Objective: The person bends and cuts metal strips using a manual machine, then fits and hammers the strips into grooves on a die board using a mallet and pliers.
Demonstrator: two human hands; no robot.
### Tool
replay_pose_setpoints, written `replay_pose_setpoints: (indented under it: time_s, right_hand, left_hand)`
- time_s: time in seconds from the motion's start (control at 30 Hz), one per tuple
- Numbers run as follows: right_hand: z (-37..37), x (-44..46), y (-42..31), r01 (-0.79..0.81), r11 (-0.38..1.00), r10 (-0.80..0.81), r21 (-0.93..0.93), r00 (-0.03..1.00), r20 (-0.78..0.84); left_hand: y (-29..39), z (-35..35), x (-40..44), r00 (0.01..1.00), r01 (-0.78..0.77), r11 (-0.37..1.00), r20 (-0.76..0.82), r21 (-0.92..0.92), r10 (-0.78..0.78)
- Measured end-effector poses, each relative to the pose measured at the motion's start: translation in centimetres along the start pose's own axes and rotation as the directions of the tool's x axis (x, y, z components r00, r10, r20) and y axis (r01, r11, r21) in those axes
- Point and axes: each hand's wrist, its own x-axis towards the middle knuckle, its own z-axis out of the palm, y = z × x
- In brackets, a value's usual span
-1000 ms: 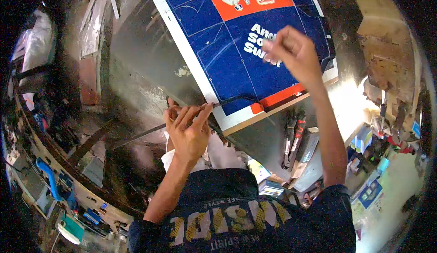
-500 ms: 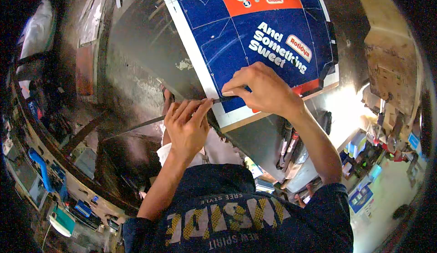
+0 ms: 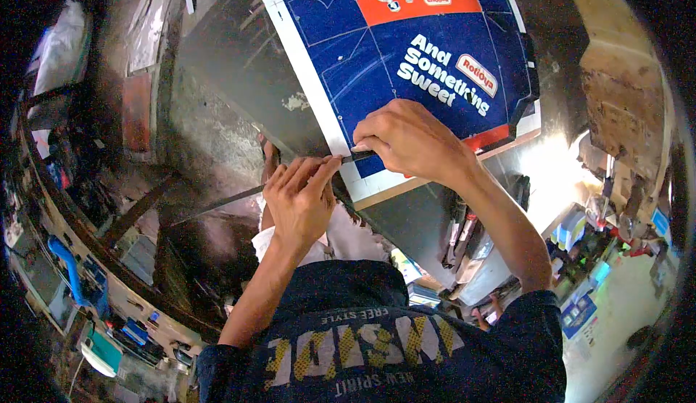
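Note:
A long, thin, dark strip runs from the lower left up to the corner of a printed sheet. My left hand pinches it just off the white edge of the sheet, fingertips on top. My right hand has its thumb and fingers closed on the strip's near end, above the corner of the sheet. The sheet is blue with an orange panel, white lettering and thin cut-like lines. It lies on a board whose light wooden edge shows.
The board rests on a dark worktop. Slim tools lie beneath its right side. A blue curved item and a teal-and-white item are at lower left. A wooden piece stands at right.
The strip and both hands have shifted only slightly, with the strip's far end a little further right. Both hands keep their hold on it.

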Motion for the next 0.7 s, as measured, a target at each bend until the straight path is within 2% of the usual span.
replay_pose_setpoints:
  time_s: [0.13, 0.17, 0.2, 0.23, 0.27, 0.33, 0.37, 0.4, 0.47, 0.5, 0.53, 0.57, 0.6, 0.67, 0.7]
  right_hand:
    - [0.3, 0.2, 0.3, 0.038, 0.999, -0.037, -0.037, 0.999, 0.014]
    - [0.6, 0.3, 0.6, 0.025, 0.999, -0.025, -0.034, 1.000, -0.006]
    - [0.8, 0.5, 1.1, 0.084, 0.996, -0.083, -0.035, 0.996, 0.028]
    - [0.7, 0.6, 1.2, 0.140, 0.989, -0.138, -0.038, 0.989, 0.057]
    - [0.1, 0.6, 1.0, 0.117, 0.992, -0.116, -0.049, 0.993, 0.023]
    - [-1.9, 0.8, 0.2, 0.169, 0.980, -0.183, 0.103, 0.971, 0.151]
    - [-3.1, 0.3, -0.9, 0.008, 0.916, -0.113, 0.402, 0.964, 0.240]
    - [-2.2, -0.2, -0.7, 0.154, 0.913, -0.196, 0.378, 0.977, 0.077]
    - [-3.5, -1.7, -0.4, 0.167, 0.952, -0.166, 0.258, 0.986, -0.027]
    - [-4.2, -3.0, -0.5, 0.146, 0.989, -0.135, 0.022, 0.955, -0.265]
    - [-4.9, -4.6, -0.6, 0.068, 0.976, -0.161, -0.205, 0.861, -0.483]
    - [-5.3, -6.8, -0.4, -0.075, 0.979, -0.018, -0.189, 0.895, -0.446]
    - [-5.1, -8.7, 0.9, -0.099, 0.944, -0.031, -0.316, 0.923, -0.383]
    - [-4.6, -11.2, 2.3, -0.059, 0.949, 0.039, -0.308, 0.997, -0.072]
    - [-3.5, -12.0, 3.0, -0.016, 0.962, -0.009, -0.272, 0.996, -0.089]
  left_hand:
    - [0.0, 0.0, 0.1, 1.000, -0.031, 0.999, -0.002, -0.022, 0.031]
    - [0.3, -0.2, 0.1, 1.000, 0.019, 1.000, 0.021, -0.012, -0.019]
    - [0.5, -0.3, 0.2, 0.997, 0.063, 0.998, 0.042, -0.001, -0.063]
    - [0.2, 0.5, -0.2, 0.991, 0.121, 0.983, -0.034, -0.135, -0.126]
    - [0.0, 0.5, -0.6, 0.996, 0.080, 0.987, -0.029, -0.141, -0.085]
    - [0.6, -0.2, 0.0, 0.995, 0.081, 0.997, 0.050, 0.005, -0.082]
    - [0.9, -0.2, 0.2, 0.996, 0.090, 0.996, 0.027, -0.021, -0.090]
    - [1.0, -0.4, 0.6, 0.998, 0.056, 0.998, 0.021, -0.038, -0.055]
    - [1.1, -1.1, 0.9, 0.997, 0.051, 0.996, 0.053, -0.072, -0.048]
    - [0.7, -0.9, 0.7, 0.990, 0.064, 0.993, 0.130, -0.098, -0.051]
    - [1.0, -0.9, 1.0, 0.993, 0.037, 0.993, 0.113, -0.109, -0.024]
    - [1.6, -0.9, 1.3, 0.999, -0.020, 0.998, 0.046, -0.053, 0.022]
    - [2.0, -0.8, 1.6, 0.997, -0.070, 0.998, -0.016, 0.008, 0.070]
    - [2.0, 0.1, 2.0, 0.997, -0.076, 0.997, 0.015, -0.013, 0.076]
    - [2.0, 0.5, 2.1, 0.995, -0.074, 0.997, 0.064, 0.014, 0.073]
